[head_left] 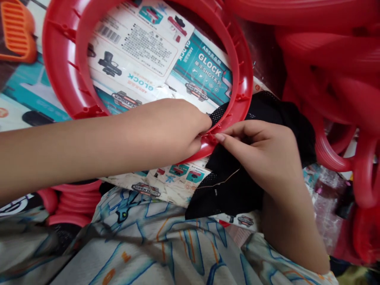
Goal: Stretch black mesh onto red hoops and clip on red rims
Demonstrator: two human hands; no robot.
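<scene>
A large red plastic ring (63,43) lies on printed cardboard in front of me, its ribbed, hollow side up. Black mesh fabric (231,190) passes under and over its near right part. My left hand (190,126) is closed at the ring's near edge, its fingertips mostly hidden behind the hand. My right hand (261,146) pinches a thin, light thread, with thumb and forefinger close to the left fingers. A short stretch of thread spans the two hands above the ring. More thread (222,183) trails across the black fabric below my right hand.
Printed cardboard (136,51) covers the work surface. Several red plastic rings (332,67) are heaped at the right, and more ribbed red pieces (77,202) sit at the lower left. An orange slotted plastic piece (18,31) is at the upper left. Patterned cloth (166,249) covers my lap.
</scene>
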